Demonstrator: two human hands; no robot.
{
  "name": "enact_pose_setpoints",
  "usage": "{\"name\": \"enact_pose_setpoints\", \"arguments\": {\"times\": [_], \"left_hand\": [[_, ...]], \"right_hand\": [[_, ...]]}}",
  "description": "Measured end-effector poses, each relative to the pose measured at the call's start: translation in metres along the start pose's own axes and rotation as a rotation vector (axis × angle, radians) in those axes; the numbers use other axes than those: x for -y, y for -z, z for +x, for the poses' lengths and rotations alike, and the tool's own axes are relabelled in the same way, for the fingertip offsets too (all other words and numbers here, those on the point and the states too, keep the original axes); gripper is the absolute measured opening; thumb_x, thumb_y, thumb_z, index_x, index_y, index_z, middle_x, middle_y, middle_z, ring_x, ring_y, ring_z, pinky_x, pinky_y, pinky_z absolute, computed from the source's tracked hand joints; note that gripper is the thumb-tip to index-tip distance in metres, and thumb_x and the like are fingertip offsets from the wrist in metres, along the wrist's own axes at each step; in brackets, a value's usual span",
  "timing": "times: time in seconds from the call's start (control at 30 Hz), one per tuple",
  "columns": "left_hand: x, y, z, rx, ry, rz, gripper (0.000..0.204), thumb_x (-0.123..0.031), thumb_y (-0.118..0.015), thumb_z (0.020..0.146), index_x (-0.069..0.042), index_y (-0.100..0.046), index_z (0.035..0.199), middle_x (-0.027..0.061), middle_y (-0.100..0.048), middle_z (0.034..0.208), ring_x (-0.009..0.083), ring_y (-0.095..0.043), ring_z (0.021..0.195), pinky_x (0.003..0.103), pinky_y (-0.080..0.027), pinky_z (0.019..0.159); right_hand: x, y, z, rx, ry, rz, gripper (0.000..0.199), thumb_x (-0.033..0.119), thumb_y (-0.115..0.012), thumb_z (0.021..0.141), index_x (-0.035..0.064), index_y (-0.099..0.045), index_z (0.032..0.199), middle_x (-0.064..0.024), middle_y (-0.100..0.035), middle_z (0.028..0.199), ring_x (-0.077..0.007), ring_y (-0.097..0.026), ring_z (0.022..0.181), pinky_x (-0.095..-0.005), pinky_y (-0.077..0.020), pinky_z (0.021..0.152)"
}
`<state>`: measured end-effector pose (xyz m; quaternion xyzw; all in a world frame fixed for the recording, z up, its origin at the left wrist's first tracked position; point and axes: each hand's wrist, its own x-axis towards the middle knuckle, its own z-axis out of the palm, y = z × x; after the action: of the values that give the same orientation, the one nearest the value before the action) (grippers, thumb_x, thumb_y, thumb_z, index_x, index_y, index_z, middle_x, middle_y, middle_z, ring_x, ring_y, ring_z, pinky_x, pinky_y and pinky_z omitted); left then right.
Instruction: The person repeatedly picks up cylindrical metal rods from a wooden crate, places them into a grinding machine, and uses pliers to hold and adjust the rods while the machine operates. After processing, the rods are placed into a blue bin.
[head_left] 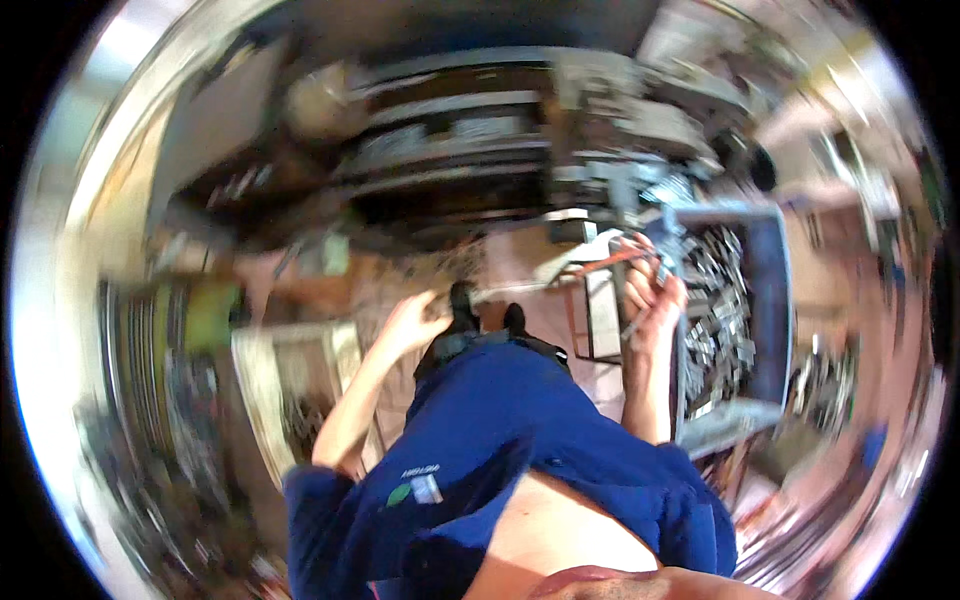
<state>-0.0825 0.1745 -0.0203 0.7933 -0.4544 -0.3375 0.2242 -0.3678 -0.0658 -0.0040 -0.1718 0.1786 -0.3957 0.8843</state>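
My right hand (652, 300), right of centre, is closed on small metal pieces (640, 262) beside the grey bin (765, 300); left hand (412, 322) loosely curled, apparently empty; pieces could slip and scatter.

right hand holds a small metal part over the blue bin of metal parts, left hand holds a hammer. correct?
No. In the head view the left hand holds no hammer; it looks empty, though blur hides detail. The rest stands: the right hand holds a small metal part by the blue bin of metal parts.
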Motion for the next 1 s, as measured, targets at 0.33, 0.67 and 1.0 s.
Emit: {"name": "enact_pose_setpoints", "arguments": {"times": [0.33,0.67,1.0], "left_hand": [[0.104,-0.008,-0.102,-0.355,0.230,-0.147,0.043,-0.029,-0.065,0.070,0.002,-0.057,0.098,0.0220,-0.061,0.082,0.0312,-0.061,0.074,0.038,-0.047,0.065],[0.307,-0.008,-0.305,-0.774,1.040,-0.252,0.037,-0.026,-0.061,0.066,0.001,-0.062,0.092,0.0221,-0.062,0.084,0.0328,-0.061,0.083,0.040,-0.047,0.074],[0.392,-0.005,-0.256,-0.349,0.993,0.128,0.024,-0.013,-0.056,0.070,-0.002,-0.063,0.091,0.0184,-0.063,0.094,0.0307,-0.061,0.088,0.039,-0.050,0.074]], "right_hand": [[-0.086,-0.039,0.009,0.214,-0.426,-0.146,0.077,0.033,-0.065,0.072,-0.0076,-0.031,0.128,-0.0266,-0.039,0.127,-0.0024,-0.033,0.043,-0.0148,-0.0319,0.038],[-0.195,-0.105,0.005,0.222,-0.704,-0.361,0.071,0.032,-0.063,0.070,-0.0062,-0.038,0.125,-0.0233,-0.044,0.124,-0.0028,-0.033,0.044,-0.0153,-0.0308,0.039],[-0.246,-0.139,-0.027,0.093,-0.706,-0.530,0.068,0.030,-0.058,0.070,-0.0052,-0.037,0.124,-0.0248,-0.049,0.119,-0.0034,-0.033,0.044,-0.0156,-0.0291,0.039]]}}
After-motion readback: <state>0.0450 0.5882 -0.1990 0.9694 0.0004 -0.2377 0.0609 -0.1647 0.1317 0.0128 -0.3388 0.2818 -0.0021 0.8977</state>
